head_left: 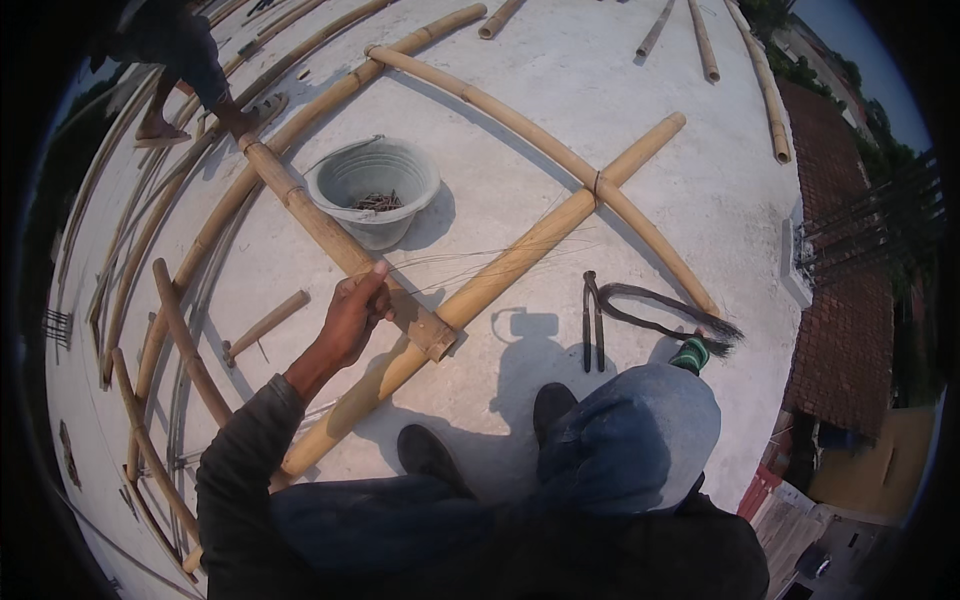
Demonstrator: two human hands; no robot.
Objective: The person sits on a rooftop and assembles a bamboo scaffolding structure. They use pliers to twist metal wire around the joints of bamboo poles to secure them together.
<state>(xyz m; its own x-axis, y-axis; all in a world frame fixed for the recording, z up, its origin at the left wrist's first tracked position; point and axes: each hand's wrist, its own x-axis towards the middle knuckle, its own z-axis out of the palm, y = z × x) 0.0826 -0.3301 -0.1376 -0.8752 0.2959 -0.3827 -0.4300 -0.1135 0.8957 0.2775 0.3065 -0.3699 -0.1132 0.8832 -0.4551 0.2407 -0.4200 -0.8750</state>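
Sunlit pale concrete slab [520, 120] spreads under everything, with bamboo lying across it; above it, loose thin wires [450, 258] reach out to the right from the left hand [357, 312], passing over a long bamboo pole [520, 255]; the hand pinches them near one end, thumb against curled fingers; they look very light, springy and easy to bend, likely to fan out and tangle, so a hold close to the gathered end seems best, the tips perhaps sharp; just beneath that hand, a thick bamboo piece [325, 228] crosses the long pole, and looks stiff, rounded and far heavier; near it stands a grey bucket [372, 236] with small brown pieces [378, 202] inside; to the right lie long-handled pincers [588, 325] and, just beside them, a folded dark wire bundle [665, 296], best gripped around its bend; the right hand [697, 346], in green at the wrist, is beside the bundle's loose ends, mostly hidden by the knee, so I cannot tell its grip; at upper left, another person's leg [200, 70] shows.
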